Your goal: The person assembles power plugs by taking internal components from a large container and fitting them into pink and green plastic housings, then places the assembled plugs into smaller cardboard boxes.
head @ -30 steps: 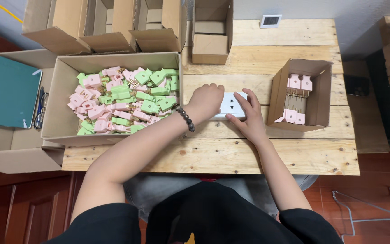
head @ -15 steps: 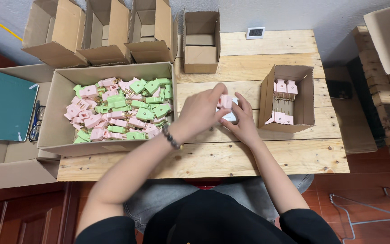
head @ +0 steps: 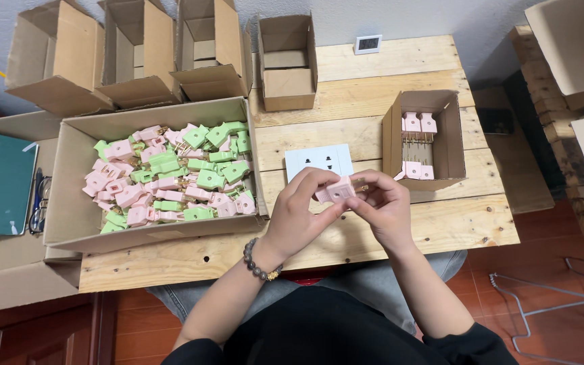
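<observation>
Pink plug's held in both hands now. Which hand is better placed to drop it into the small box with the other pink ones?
Likely the right hand: it grips the pink plug and is nearer the small box.

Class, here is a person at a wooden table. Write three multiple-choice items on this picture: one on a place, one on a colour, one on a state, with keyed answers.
1. Where does the white socket plate lie?
A. on the table between the two boxes
B. inside the large box
C. on the floor

2. What colour is the plug in the hands?
A. green
B. pink
C. blue

3. How is that plug held?
A. by the left hand alone
B. by the right hand alone
C. by both hands

Answers: 1 A, it rests on bare planks between the large box and the small box. 2 B, it looks pale pink. 3 C, fingers of both hands grip it.
</observation>
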